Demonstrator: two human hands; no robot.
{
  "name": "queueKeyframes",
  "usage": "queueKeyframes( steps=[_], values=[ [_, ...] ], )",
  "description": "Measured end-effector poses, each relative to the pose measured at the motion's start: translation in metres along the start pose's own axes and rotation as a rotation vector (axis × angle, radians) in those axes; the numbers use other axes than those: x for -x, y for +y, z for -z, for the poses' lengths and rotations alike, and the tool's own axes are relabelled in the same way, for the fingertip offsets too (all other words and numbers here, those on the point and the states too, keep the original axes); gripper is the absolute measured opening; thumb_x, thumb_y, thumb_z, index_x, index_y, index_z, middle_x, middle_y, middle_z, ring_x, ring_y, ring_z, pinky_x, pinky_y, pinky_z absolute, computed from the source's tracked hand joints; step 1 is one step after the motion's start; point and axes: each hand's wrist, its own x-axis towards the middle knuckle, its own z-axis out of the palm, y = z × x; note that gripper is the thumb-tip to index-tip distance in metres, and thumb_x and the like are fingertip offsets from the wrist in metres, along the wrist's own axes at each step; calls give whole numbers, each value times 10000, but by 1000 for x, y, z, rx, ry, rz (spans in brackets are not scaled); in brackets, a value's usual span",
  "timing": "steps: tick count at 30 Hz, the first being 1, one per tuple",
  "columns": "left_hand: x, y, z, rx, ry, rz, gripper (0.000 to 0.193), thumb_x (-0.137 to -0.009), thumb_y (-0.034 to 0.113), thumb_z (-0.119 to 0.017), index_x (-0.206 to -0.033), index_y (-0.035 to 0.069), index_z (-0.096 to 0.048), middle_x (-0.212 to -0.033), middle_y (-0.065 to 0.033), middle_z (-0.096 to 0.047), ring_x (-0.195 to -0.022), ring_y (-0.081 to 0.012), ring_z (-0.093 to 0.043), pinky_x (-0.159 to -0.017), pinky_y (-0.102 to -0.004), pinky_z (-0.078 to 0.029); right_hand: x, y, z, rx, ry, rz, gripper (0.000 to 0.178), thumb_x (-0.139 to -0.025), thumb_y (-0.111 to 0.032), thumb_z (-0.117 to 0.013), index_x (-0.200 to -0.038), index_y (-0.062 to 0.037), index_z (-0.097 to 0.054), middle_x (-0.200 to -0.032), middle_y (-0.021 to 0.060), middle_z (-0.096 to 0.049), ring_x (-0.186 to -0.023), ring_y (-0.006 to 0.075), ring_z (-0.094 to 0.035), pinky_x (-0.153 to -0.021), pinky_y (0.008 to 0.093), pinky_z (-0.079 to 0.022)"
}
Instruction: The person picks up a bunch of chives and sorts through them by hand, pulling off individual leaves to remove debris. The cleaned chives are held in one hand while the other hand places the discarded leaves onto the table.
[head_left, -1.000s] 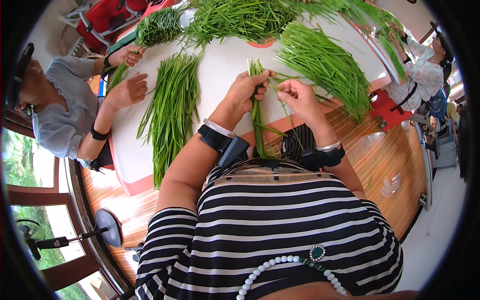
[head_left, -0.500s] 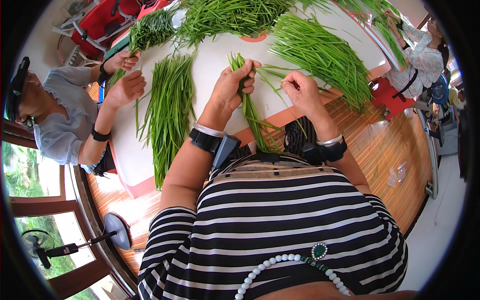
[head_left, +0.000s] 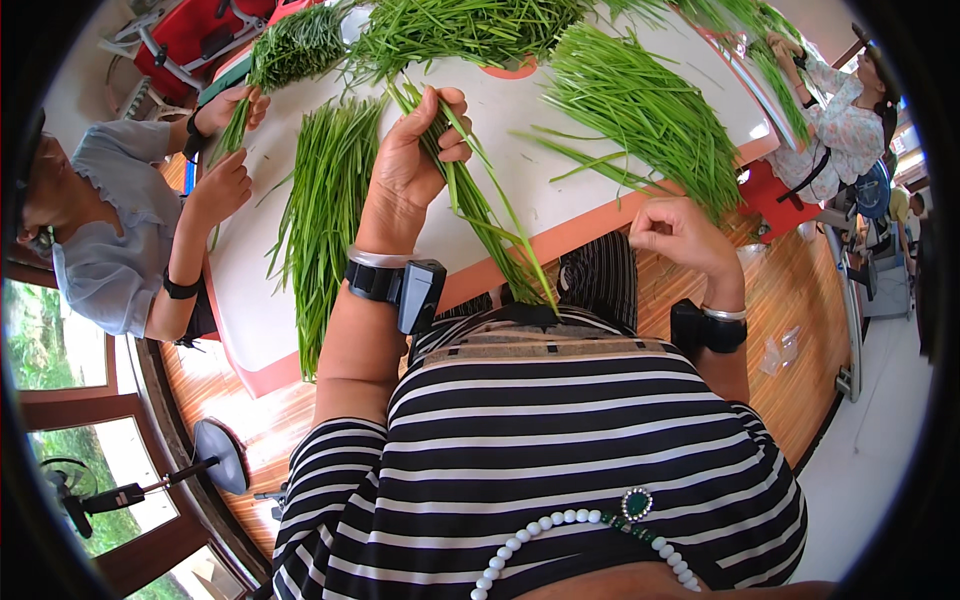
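Observation:
My left hand (head_left: 425, 155) is closed round a small bunch of long green garlic chives (head_left: 472, 207). Above the table's near edge, the bunch slants down toward my lap, and one stem splays away from the others. My right hand (head_left: 685, 235) hangs off the table edge with its fingers curled in; whether a scrap is pinched there is hidden. A broad pile of garlic chives (head_left: 645, 115) lies on the table beyond my right hand, several loose stems (head_left: 595, 160) sticking out of it. Another long pile (head_left: 330, 220) lies left of my left hand.
The white table (head_left: 455, 100) has a pink-orange edge. More greens (head_left: 460, 35) are heaped across its far side. A person in a pale blue top (head_left: 115, 220) handles greens at the left; another person (head_left: 840, 125) works at the far right. A fan (head_left: 80, 495) stands lower left.
My left hand has moved left and slightly up with the bunch. My right hand has drawn away to the right and down, off the table. The person at left has lowered a hand.

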Motion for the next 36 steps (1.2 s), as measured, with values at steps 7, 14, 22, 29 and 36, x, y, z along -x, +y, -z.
queueKeyframes(
  steps=[7, 14, 22, 29, 36],
  values=[
    [-1, 1, 11, 83, 26, -31, 238, -953, 280, -573, -961, 45, -601, -1072, -115, -581, -946, -277, -566, -881, -424, -490, -6, -4, -17, 59, -49, -193, 136, -769, -15, -717, -872, 20, -636, -758, 33, -625, -656, 103, -537, -613, 256, -450],
    [3, 6, 7, 280, -69, -39, 205, -974, 251, -539, -953, 52, -584, -975, -88, -596, -970, -266, -579, -958, -464, -477, 9, 7, -21, 116, 106, -175, 191, -776, -117, -745, -808, 9, -605, -619, 73, -567, -521, 158, -451, -510, 317, -388],
    [4, 6, 1, 359, -125, 12, 206, -998, 259, -497, -954, 65, -548, -853, -27, -511, -826, -186, -491, -831, -376, -484, 11, 7, -15, 311, 278, -291, 140, -816, -51, -658, -742, 14, -558, -606, 35, -512, -544, 108, -424, -510, 287, -365],
    [3, 8, 5, 403, -110, 13, 184, -995, 244, -502, -951, 69, -542, -847, -14, -511, -819, -172, -485, -823, -362, -476, 15, -1, -9, 98, 247, -422, 94, -815, 4, -652, -908, -5, -641, -676, -20, -559, -617, 70, -509, -578, 220, -420],
    [4, 10, 8, 434, -72, -6, 146, -982, 223, -529, -969, 78, -551, -865, -14, -526, -844, -175, -502, -840, -366, -475, 23, 10, -6, 63, 347, -292, 67, -815, 17, -661, -863, 9, -616, -683, -9, -565, -614, 54, -522, -575, 223, -435]
  ],
)
